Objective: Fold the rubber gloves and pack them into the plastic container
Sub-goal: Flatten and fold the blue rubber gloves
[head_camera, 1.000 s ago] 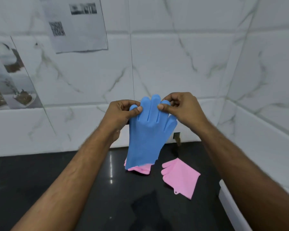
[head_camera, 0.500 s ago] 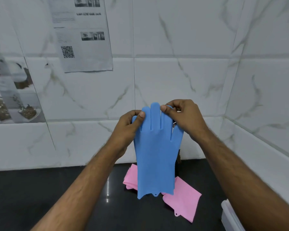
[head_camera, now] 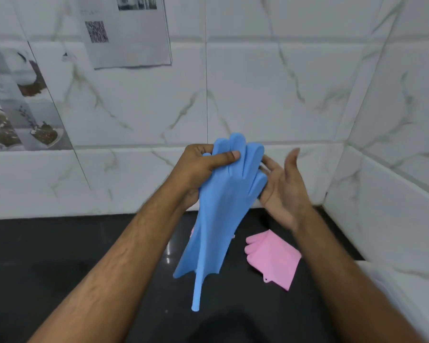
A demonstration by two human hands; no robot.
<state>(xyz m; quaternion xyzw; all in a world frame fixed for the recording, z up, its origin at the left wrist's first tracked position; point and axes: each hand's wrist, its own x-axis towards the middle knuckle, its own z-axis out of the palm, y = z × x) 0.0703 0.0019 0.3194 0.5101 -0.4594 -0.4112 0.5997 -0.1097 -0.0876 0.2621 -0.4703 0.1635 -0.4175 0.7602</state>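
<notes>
White marble-look tiles are backing a glossy black surface (head_camera: 60, 268), and a printed sheet (head_camera: 131, 33) with a QR code is hanging on the wall. Above the surface, the left hand (head_camera: 198, 167) is gripping the blue glove (head_camera: 218, 214) near its fingers, thumb pressing across the front, so the cuff is hanging down. The right hand (head_camera: 282, 186) is lying open just beside the blue glove, fingers relaxed and touching its edge. A pink glove (head_camera: 273, 261) is lying flat on the surface, below and right of the blue glove; another pink piece is peeking out behind it.
</notes>
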